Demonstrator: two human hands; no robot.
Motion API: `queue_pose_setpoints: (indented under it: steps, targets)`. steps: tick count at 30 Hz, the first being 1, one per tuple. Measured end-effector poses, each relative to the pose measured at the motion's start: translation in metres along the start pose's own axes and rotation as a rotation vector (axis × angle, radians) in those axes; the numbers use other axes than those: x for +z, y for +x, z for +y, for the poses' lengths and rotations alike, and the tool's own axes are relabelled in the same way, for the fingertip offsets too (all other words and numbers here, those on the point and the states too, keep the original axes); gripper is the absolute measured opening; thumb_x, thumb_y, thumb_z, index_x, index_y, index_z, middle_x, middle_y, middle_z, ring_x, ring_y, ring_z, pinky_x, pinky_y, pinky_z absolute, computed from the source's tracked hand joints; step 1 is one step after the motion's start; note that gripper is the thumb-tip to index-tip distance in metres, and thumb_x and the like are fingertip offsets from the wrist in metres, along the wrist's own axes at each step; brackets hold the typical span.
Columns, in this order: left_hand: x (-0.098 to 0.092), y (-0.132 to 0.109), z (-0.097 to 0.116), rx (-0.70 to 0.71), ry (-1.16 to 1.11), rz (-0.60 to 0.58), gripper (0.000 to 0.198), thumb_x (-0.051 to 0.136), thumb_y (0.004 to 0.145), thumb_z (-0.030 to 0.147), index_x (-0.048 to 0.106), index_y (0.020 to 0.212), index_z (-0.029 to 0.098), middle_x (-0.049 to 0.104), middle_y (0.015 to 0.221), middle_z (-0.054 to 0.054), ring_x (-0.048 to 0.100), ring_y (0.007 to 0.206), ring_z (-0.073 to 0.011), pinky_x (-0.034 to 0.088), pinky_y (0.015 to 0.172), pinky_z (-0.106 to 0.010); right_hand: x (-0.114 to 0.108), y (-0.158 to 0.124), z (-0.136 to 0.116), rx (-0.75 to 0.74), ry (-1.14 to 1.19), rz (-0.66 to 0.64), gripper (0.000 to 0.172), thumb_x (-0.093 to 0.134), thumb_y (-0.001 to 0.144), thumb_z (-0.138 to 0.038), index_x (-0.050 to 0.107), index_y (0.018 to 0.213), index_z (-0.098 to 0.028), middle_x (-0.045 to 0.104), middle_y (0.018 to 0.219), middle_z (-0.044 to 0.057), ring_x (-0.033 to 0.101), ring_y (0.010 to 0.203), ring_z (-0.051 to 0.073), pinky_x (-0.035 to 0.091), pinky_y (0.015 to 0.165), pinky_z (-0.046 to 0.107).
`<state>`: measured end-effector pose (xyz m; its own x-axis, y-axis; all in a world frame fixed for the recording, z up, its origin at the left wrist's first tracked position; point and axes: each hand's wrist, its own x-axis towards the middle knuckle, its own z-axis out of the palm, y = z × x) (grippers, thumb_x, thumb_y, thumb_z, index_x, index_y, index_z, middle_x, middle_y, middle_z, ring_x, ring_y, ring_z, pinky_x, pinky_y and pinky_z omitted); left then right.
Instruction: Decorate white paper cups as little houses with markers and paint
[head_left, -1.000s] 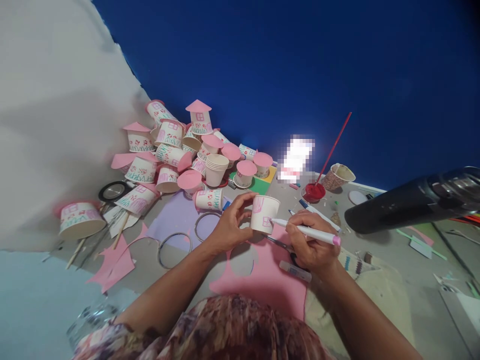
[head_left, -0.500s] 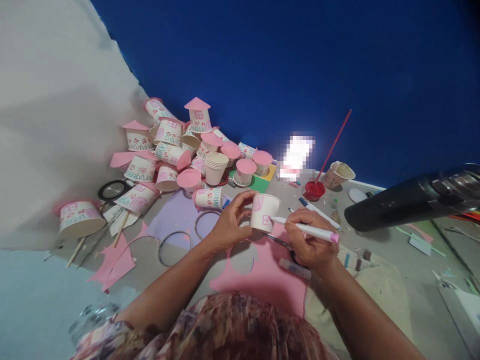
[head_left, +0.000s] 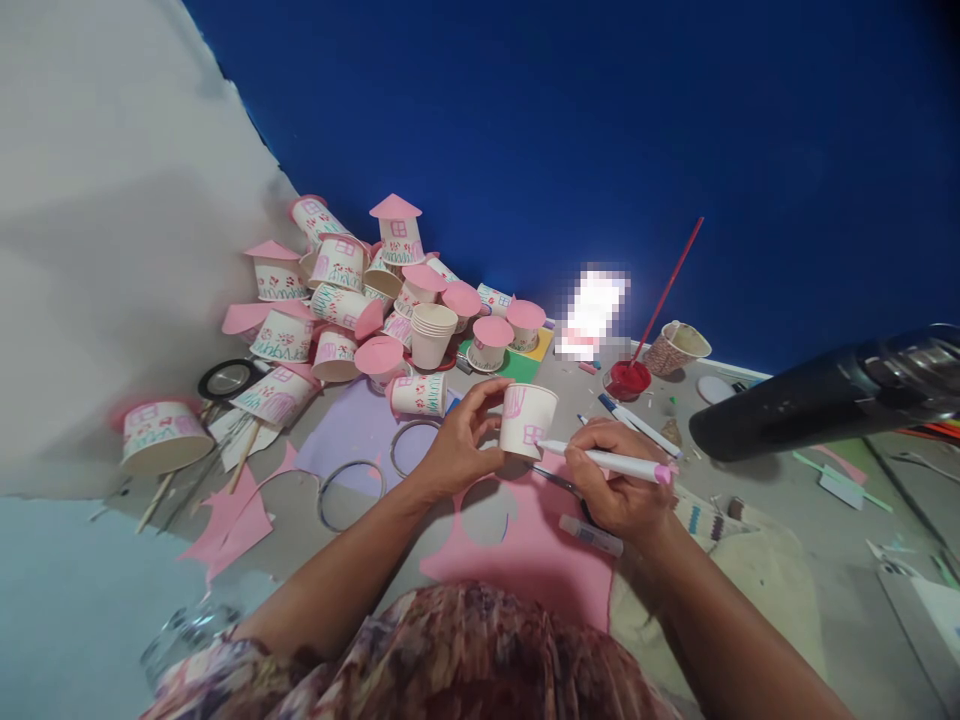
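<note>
My left hand (head_left: 459, 440) grips a small white paper cup (head_left: 526, 418), upside down, with a pink door and a pink window drawn on its side. My right hand (head_left: 613, 478) holds a white marker with a pink end (head_left: 611, 461); its tip touches the cup by the little window. Both hands hover over a pink paper sheet (head_left: 532, 550) with round holes cut out of it. Scissors (head_left: 559, 485) lie half hidden under my right hand.
A heap of decorated cup houses with pink roofs (head_left: 352, 300) fills the back left, beside a stack of plain cups (head_left: 433, 336). Wire rings (head_left: 349, 493), a red paint dish (head_left: 627, 380) with a red stick, markers (head_left: 637, 425), a patterned cup (head_left: 676, 349) and a black cylinder (head_left: 817, 400) lie around.
The cup has tilted and shifted slightly left in my left hand. The marker tip stays on the window drawing, moving only a little.
</note>
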<state>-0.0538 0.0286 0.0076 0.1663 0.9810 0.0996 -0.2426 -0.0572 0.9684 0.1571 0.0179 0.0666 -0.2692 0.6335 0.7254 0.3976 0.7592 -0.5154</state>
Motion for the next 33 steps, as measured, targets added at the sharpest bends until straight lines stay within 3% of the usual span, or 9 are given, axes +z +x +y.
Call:
queue_pose_setpoints:
  steps: [6,11,15,19,23,28,33]
  targets:
    - [0.0,0.001,-0.002,-0.005,-0.02,0.007,0.08,0.09,0.061,0.011,0.061,0.134,0.026,0.058,0.148,-0.011,0.056,0.138,-0.0339,0.051,0.109,-0.044,0.0,-0.002,0.004,-0.001,-0.002,-0.03,0.013,0.064,0.091,-0.014,0.064,0.081,-0.023,0.069,0.065,-0.001,0.063,0.055,0.015,0.047,0.053,0.029]
    - [-0.003,0.002,-0.008,-0.042,-0.075,-0.003,0.08,0.094,0.061,0.012,0.063,0.134,0.027,0.061,0.146,-0.01,0.055,0.141,-0.0335,0.049,0.11,-0.043,0.001,-0.011,0.012,0.042,0.007,0.103,0.011,0.065,0.094,-0.015,0.07,0.092,-0.025,0.073,0.074,0.0,0.069,0.064,0.017,0.053,0.061,0.031]
    - [-0.004,0.002,-0.008,-0.129,-0.276,-0.052,0.083,0.095,0.057,0.012,0.066,0.134,0.027,0.065,0.143,-0.011,0.058,0.136,-0.0326,0.052,0.101,-0.037,0.003,-0.016,0.022,0.25,0.06,0.193,0.018,0.061,0.102,-0.021,0.072,0.115,-0.026,0.079,0.087,0.003,0.073,0.076,0.019,0.059,0.076,0.036]
    - [0.001,0.0,0.002,-0.227,-0.428,-0.08,0.079,0.091,0.056,0.009,0.071,0.132,0.025,0.068,0.136,-0.009,0.064,0.119,-0.0256,0.052,0.088,-0.029,0.006,-0.01,0.032,0.507,0.114,0.177,0.017,0.065,0.1,-0.033,0.072,0.113,-0.024,0.082,0.094,0.005,0.072,0.074,0.019,0.06,0.076,0.037]
    - [0.002,-0.003,0.012,-0.332,-0.552,-0.113,0.073,0.083,0.062,0.009,0.07,0.133,0.023,0.072,0.131,-0.01,0.067,0.109,-0.0253,0.053,0.084,-0.031,0.008,-0.004,0.037,0.647,0.187,0.134,0.021,0.07,0.094,-0.038,0.074,0.109,-0.024,0.083,0.093,0.005,0.073,0.075,0.02,0.06,0.073,0.035]
    - [-0.004,-0.003,0.005,-0.459,-0.745,-0.201,0.052,0.072,0.081,0.032,0.069,0.129,0.014,0.076,0.121,-0.016,0.07,0.1,-0.0308,0.054,0.075,-0.036,0.006,-0.004,0.037,0.594,0.257,0.1,0.023,0.074,0.088,-0.033,0.073,0.11,-0.025,0.082,0.095,0.004,0.074,0.082,0.02,0.06,0.071,0.032]
    - [-0.008,-0.001,-0.011,-0.603,-0.849,-0.355,0.075,0.068,0.086,0.061,0.063,0.143,0.011,0.077,0.12,-0.019,0.074,0.104,-0.0342,0.054,0.069,-0.033,0.004,-0.007,0.03,0.504,0.381,-0.051,0.031,0.077,0.086,-0.025,0.071,0.116,-0.024,0.081,0.099,0.004,0.059,0.059,0.012,0.054,0.058,0.027]
